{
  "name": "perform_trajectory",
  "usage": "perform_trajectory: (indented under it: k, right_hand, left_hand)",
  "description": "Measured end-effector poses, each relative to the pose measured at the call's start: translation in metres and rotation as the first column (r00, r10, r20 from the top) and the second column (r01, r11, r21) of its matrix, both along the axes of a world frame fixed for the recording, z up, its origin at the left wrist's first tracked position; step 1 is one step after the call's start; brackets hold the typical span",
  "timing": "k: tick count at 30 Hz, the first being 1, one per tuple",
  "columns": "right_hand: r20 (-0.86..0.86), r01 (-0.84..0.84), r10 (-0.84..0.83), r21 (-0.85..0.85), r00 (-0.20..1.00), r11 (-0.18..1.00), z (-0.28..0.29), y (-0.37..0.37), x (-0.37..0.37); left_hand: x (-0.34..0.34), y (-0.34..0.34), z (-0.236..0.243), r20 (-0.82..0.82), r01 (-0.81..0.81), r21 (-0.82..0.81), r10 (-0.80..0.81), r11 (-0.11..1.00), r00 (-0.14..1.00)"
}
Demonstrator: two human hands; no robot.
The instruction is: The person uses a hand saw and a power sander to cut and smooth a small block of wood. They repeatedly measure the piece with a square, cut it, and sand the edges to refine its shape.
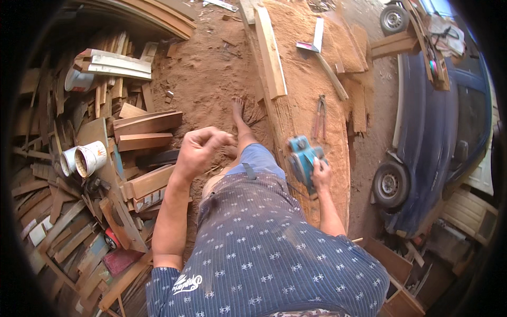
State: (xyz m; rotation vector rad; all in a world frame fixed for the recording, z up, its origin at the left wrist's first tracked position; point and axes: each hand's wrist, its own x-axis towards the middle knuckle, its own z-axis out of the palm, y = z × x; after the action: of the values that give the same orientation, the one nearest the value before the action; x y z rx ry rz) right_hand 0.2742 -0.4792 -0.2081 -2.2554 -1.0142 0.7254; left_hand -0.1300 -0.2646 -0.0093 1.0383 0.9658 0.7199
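Note:
My right hand (321, 175) is wrapped around the handle of a teal electric power planer (301, 158), slightly blurred, over the near part of the sawdust-covered workbench (334, 195). Raised in the air left of my body, my left hand (202, 150) is closed with its fingers curled; anything inside them is hidden. Just beyond the planer, a pair of pincers (319, 117) with reddish handles lies on the bench. A long pale wooden beam (270, 53) rests along the bench's left side, farther off.
A try square (315, 39) and a thin wood strip (332, 78) lie farther up the bench. Stacked wood offcuts (145, 129) and white buckets (91, 158) crowd the left. A dark blue car (428, 132) stands on the right. Sandy ground (200, 74) runs between.

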Motion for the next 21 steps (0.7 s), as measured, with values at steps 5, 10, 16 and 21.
perform_trajectory:
  k: [5, 10, 16, 21]
  right_hand:
    - [-0.099, 0.243, -0.29, -0.335, 0.952, 0.91, -0.004, -0.065, 0.035]
    - [0.172, 0.182, -0.138, -0.277, 0.975, 0.943, -0.013, -0.024, 0.04]
    - [0.253, -0.11, 0.133, -0.101, 0.958, 0.989, -0.005, 0.159, -0.014]
    - [0.269, -0.228, 0.248, -0.104, 0.931, 0.968, -0.019, 0.302, -0.073]
  left_hand:
    - [0.034, 0.019, 0.145, 0.439, 0.185, 0.478, -0.417, 0.858, 0.796]
    - [0.073, 0.01, 0.185, 0.844, -0.128, 0.479, -0.417, 0.868, 0.337]
    - [0.044, 0.059, 0.182, 0.482, 0.297, 0.594, -0.627, 0.747, 0.612]
    - [0.031, 0.077, 0.057, -0.15, 0.043, 0.071, -0.032, 0.997, 0.988]
